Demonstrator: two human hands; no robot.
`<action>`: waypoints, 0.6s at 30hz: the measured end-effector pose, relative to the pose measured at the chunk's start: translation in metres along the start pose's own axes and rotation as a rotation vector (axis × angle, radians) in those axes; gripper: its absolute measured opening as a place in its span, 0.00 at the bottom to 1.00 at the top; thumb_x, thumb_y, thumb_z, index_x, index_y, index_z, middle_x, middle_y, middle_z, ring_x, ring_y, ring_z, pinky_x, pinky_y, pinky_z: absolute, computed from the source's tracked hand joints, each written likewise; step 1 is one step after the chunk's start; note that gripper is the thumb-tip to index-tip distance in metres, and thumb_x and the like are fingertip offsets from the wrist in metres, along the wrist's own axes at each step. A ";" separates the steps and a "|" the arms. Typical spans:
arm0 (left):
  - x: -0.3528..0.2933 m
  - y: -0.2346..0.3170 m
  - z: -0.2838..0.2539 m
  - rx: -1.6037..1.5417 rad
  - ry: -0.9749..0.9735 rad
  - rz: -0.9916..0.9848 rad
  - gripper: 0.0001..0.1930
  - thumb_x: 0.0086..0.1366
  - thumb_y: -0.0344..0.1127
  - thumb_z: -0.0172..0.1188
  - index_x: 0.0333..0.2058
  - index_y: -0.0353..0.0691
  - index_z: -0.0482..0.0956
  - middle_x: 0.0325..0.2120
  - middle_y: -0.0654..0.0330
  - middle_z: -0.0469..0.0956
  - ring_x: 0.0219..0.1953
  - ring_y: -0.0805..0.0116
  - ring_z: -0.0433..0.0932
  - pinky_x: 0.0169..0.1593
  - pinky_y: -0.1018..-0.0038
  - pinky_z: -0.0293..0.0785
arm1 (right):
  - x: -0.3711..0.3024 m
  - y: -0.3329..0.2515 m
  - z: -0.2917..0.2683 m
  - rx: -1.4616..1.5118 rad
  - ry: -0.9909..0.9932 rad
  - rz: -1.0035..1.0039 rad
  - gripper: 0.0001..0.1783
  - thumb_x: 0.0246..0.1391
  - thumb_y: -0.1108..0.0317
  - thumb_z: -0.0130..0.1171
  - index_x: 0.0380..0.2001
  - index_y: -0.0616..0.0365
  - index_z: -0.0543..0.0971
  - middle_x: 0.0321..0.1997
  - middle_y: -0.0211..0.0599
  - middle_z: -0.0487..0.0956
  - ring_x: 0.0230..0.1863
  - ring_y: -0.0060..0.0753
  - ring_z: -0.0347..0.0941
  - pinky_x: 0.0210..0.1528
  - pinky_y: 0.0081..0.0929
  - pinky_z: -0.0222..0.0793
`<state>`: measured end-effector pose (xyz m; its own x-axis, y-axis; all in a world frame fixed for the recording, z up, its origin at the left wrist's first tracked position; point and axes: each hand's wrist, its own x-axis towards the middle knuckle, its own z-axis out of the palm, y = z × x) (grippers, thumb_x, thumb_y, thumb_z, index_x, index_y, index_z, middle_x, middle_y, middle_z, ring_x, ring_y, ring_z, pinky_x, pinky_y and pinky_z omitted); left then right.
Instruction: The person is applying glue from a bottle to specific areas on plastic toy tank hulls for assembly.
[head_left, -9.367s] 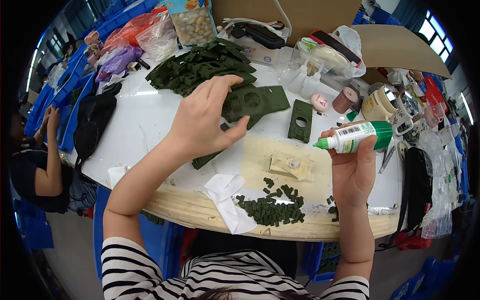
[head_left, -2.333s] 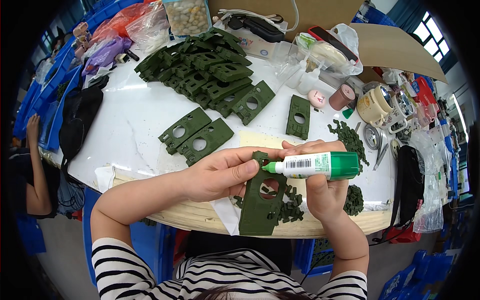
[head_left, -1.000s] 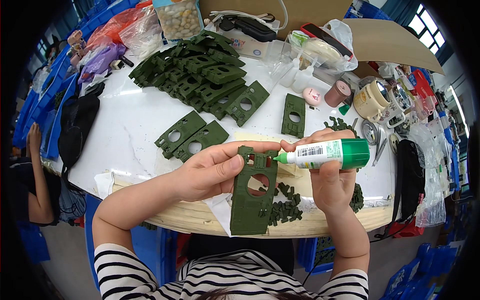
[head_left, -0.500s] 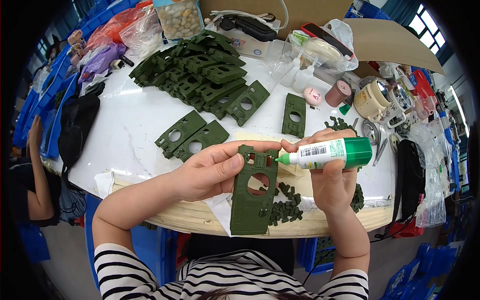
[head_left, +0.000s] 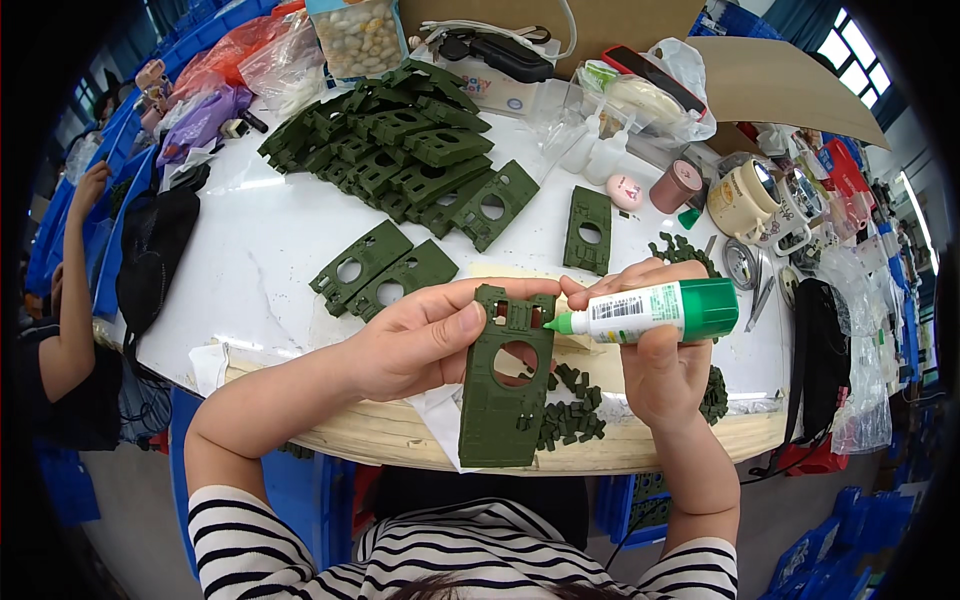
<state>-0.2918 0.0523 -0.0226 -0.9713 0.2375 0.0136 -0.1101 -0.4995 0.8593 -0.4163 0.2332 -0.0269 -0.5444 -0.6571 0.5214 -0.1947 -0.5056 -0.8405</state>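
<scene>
Right hand (head_left: 662,372), grasping a white-and-green bottle (head_left: 645,312), has edged its nozzle (head_left: 562,323) over the green part (head_left: 500,420) pinched in the left hand (head_left: 418,335), apparently reaching working position.

Wht top (head_left: 450,540) w/ blk stripes

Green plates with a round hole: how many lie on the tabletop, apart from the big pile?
3: the left plate and the middle plate, side by side in front of the pile, and the single plate to its right. The left hand may hide others.
</scene>
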 end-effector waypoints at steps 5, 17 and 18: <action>0.000 0.001 0.002 0.007 0.008 0.005 0.39 0.62 0.58 0.47 0.61 0.33 0.51 0.53 0.52 0.65 0.50 0.58 0.72 0.50 0.63 0.72 | -0.002 0.002 -0.002 -0.045 0.013 -0.012 0.20 0.54 0.58 0.57 0.41 0.64 0.68 0.39 0.41 0.74 0.44 0.28 0.67 0.46 0.26 0.66; -0.003 -0.001 -0.004 -0.006 0.051 0.038 0.44 0.57 0.59 0.54 0.60 0.31 0.51 0.49 0.54 0.68 0.50 0.59 0.72 0.51 0.62 0.70 | 0.001 -0.003 -0.004 0.180 0.080 0.074 0.24 0.55 0.52 0.54 0.43 0.61 0.64 0.40 0.39 0.71 0.43 0.33 0.72 0.51 0.41 0.68; -0.004 0.002 -0.004 0.003 0.058 0.063 0.45 0.56 0.59 0.56 0.60 0.31 0.51 0.48 0.54 0.68 0.50 0.59 0.72 0.51 0.62 0.70 | 0.001 -0.003 -0.005 0.189 0.084 0.078 0.24 0.55 0.52 0.54 0.43 0.60 0.64 0.40 0.39 0.71 0.43 0.34 0.72 0.52 0.43 0.67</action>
<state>-0.2893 0.0472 -0.0231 -0.9869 0.1568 0.0380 -0.0478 -0.5090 0.8594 -0.4202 0.2365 -0.0244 -0.6195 -0.6534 0.4350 0.0031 -0.5561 -0.8311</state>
